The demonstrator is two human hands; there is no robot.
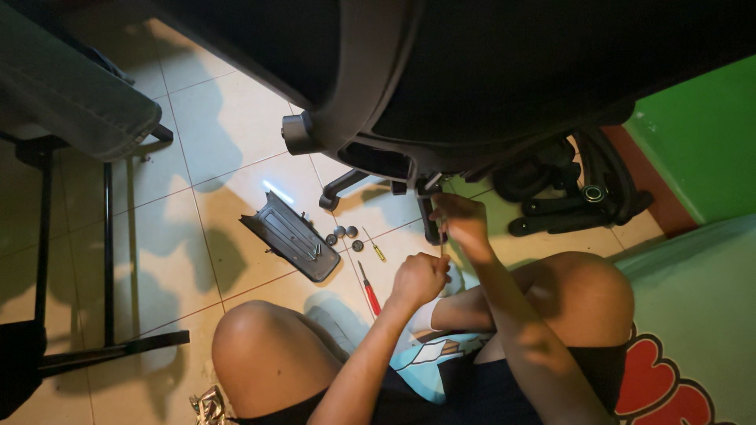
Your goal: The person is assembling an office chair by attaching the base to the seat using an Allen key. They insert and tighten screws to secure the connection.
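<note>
The underside of the black office chair (504,71) overhangs both hands closely from above, leaving little room upward; bare tiled floor (228,126) lies open to the left of them. The right hand (461,220) is raised just under the chair's edge, fingers pinched around a thin screwdriver shaft (442,245). The left hand (420,279), directly below it, is fisted around the tool's lower end. A red-handled screwdriver (368,290) lies just left of the left hand, a ribbed black plate (290,234) farther left

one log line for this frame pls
left hand: fist on thin tool shaft | right hand: at chair underside | floor: grey cover panel, red screwdriver, yellow screwdriver
</note>
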